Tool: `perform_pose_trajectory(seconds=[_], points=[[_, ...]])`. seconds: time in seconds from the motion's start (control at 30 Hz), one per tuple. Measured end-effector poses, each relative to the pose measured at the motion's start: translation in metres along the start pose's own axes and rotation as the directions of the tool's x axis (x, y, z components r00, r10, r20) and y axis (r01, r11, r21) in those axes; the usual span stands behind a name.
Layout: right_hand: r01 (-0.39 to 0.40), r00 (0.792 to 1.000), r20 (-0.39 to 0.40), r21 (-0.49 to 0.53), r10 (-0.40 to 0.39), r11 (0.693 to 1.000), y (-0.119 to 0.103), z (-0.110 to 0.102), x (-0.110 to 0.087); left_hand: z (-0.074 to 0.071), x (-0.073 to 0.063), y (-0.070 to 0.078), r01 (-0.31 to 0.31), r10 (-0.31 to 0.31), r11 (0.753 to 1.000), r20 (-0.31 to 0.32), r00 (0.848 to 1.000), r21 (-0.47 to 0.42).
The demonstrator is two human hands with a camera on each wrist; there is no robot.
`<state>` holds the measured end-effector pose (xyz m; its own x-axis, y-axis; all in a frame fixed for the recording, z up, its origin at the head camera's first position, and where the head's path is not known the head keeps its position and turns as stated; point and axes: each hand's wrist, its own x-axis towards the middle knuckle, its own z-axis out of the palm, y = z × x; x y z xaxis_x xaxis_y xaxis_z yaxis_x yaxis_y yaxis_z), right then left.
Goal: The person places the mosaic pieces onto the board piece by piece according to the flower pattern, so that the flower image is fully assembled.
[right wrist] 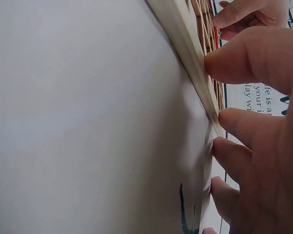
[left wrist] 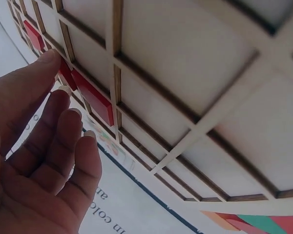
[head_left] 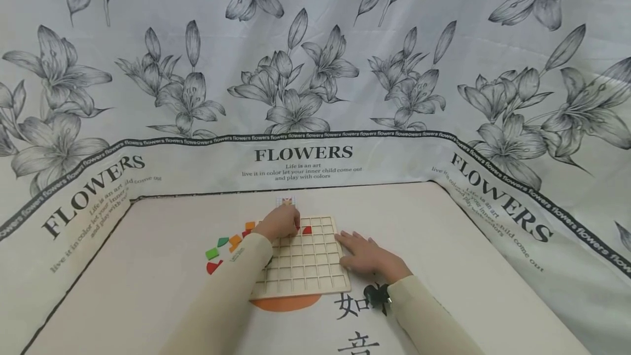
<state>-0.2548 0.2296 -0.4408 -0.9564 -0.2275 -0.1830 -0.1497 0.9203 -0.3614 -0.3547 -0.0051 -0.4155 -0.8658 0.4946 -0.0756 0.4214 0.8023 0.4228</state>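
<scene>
A wooden grid board [head_left: 310,256] lies on the table, divided into square cells. Over its far left part is my left hand [head_left: 281,221], thumb and index finger pinching a small red piece [left wrist: 66,74] at a cell in the far row. Beside that one, another red piece [left wrist: 95,97] sits in a cell, and a further red piece [left wrist: 33,35] lies along the same row. My right hand [head_left: 367,256] rests at the board's right edge, fingers spread; in the right wrist view its thumb [right wrist: 229,61] touches the board's rim.
Loose coloured pieces lie left of the board, among them a light green square [head_left: 212,253], a red piece [head_left: 214,267] and an orange piece [head_left: 250,225]. A small picture card [head_left: 286,200] lies beyond the board. Flower-printed cloth [head_left: 305,163] hangs round the table.
</scene>
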Motion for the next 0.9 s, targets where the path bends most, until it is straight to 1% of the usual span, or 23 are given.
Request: perform_pose_trajectory(seconds=[0.07, 0.13, 0.2, 0.3, 0.4, 0.5, 0.57, 0.63, 0.7, 0.8, 0.9], points=[[0.002, 1.0, 0.002, -0.001, -0.002, 1.0, 0.001, 0.0, 0.0, 0.001, 0.001, 0.001, -0.001, 0.001, 1.0, -0.008, 1.0, 0.027], [0.003, 1.0, 0.001, -0.005, -0.003, 1.0, 0.0, 0.0, 0.001, 0.0, 0.002, 0.002, -0.006, 0.007, 0.997, -0.011, 1.0, 0.072], [0.004, 1.0, 0.0, -0.006, -0.004, 1.0, 0.0, 0.0, 0.002, 0.0, 0.003, 0.004, -0.013, 0.015, 0.993, -0.01, 1.0, 0.119], [0.006, 1.0, 0.0, -0.011, -0.006, 1.0, 0.0, 0.0, 0.003, 0.001, 0.004, 0.006, -0.027, 0.028, 0.986, -0.003, 1.0, 0.163], [0.014, 1.0, 0.004, -0.001, -0.014, 1.0, -0.001, -0.001, 0.001, 0.002, 0.003, 0.007, -0.026, 0.026, 0.984, 0.003, 1.0, 0.176], [0.019, 1.0, 0.011, -0.002, -0.019, 1.0, -0.003, -0.002, 0.0, -0.002, -0.001, 0.006, -0.034, 0.032, 0.988, 0.02, 0.999, 0.149], [0.019, 1.0, 0.016, -0.004, -0.019, 1.0, -0.004, -0.003, 0.0, -0.007, -0.003, 0.003, -0.059, 0.057, 0.989, 0.022, 0.998, 0.138], [0.024, 1.0, 0.015, -0.008, -0.024, 1.0, -0.004, -0.004, -0.001, -0.013, -0.005, -0.002, -0.081, 0.081, 0.988, 0.01, 0.997, 0.135], [0.023, 1.0, 0.021, -0.009, -0.023, 1.0, -0.004, -0.005, -0.001, -0.018, -0.007, -0.009, -0.078, 0.079, 0.987, -0.004, 0.997, 0.14], [0.026, 0.999, 0.024, -0.013, -0.025, 1.0, -0.004, -0.005, -0.001, -0.027, -0.012, -0.021, -0.043, 0.046, 0.99, -0.015, 0.999, 0.135], [0.027, 0.999, 0.031, -0.014, -0.026, 1.0, -0.004, -0.005, -0.001, -0.034, -0.018, -0.034, -0.012, 0.014, 0.994, -0.017, 1.0, 0.111]])
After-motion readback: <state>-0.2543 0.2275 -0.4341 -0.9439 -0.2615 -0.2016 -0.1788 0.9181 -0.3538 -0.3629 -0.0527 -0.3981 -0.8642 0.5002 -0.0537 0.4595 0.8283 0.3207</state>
